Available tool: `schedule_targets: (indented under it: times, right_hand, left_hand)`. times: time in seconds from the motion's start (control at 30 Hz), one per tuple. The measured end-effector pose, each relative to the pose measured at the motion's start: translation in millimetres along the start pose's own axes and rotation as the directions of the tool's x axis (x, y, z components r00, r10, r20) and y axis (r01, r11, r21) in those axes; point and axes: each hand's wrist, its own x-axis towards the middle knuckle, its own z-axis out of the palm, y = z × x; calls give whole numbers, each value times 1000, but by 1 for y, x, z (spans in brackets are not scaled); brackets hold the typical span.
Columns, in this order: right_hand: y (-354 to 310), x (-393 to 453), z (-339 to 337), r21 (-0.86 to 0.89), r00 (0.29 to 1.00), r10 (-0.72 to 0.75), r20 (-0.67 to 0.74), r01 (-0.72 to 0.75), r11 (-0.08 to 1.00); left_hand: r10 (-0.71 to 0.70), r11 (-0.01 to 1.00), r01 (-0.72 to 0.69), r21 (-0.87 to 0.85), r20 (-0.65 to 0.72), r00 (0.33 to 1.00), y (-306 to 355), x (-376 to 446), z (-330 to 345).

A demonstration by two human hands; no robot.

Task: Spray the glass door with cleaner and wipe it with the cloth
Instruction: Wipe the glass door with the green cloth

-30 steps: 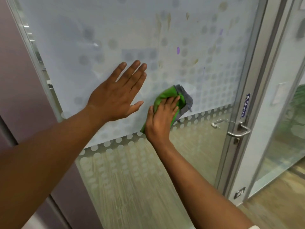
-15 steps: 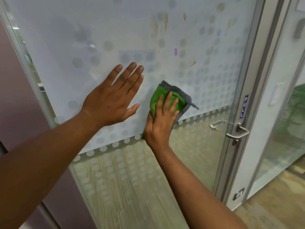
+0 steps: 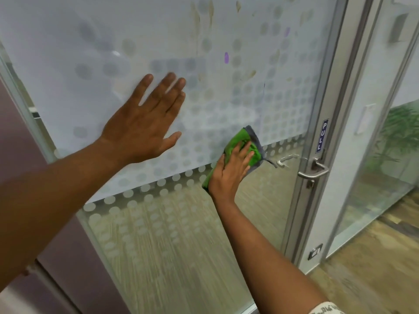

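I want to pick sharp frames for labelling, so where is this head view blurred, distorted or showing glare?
Head view: the fingertips of the open left hand smear with motion blur; the right hand pressing the green and grey cloth is fairly sharp; a small bright glare spot sits on the frosted dotted glass door; the wide lens bends the silver door frame.

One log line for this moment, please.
phase: wiping | right hand: presses green cloth on glass door | left hand: flat on glass | stains: above, uncleaned
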Motion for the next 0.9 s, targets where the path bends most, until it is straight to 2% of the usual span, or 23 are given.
schedule_targets:
  times: [0.13,0.2,0.23,0.3,0.37,0.4,0.53,0.67,0.73,0.8,0.9]
  right_hand:
    - [26,-37,1,-95,973,-204,109,215,972]
    - [43,-51,2,-118,964,-220,146,238,964]
    - [51,-54,2,-117,973,-178,149,196,974]
    - [59,-48,1,-59,993,30,111,-23,998]
    - [68,-31,-2,37,961,271,44,-273,961]
    - [72,-21,-3,74,940,342,15,-342,937]
    - [83,13,-10,122,909,415,-52,-406,906]
    - [70,34,-14,194,871,488,-59,-470,861]
    - [54,44,-19,191,918,391,-58,-375,907]
    - [32,56,-23,143,977,203,-61,-193,971]
    - [-1,59,-20,64,995,-92,-44,95,993]
  left_hand:
    - [202,979,-203,-21,-26,979,42,16,8]
    - [254,967,-254,-33,-1,967,60,19,20]
    - [268,963,-267,-35,13,963,65,19,26]
    - [282,960,-282,-7,45,958,67,18,35]
    - [282,958,-285,35,72,957,68,17,42]
    - [283,956,-288,55,84,955,69,18,43]
    - [274,953,-286,101,115,955,70,18,41]
    - [269,955,-282,90,136,954,70,18,40]
    - [273,954,-287,87,145,951,71,18,40]
    - [275,951,-292,101,158,948,71,18,39]
    - [279,950,-295,98,155,948,71,18,36]
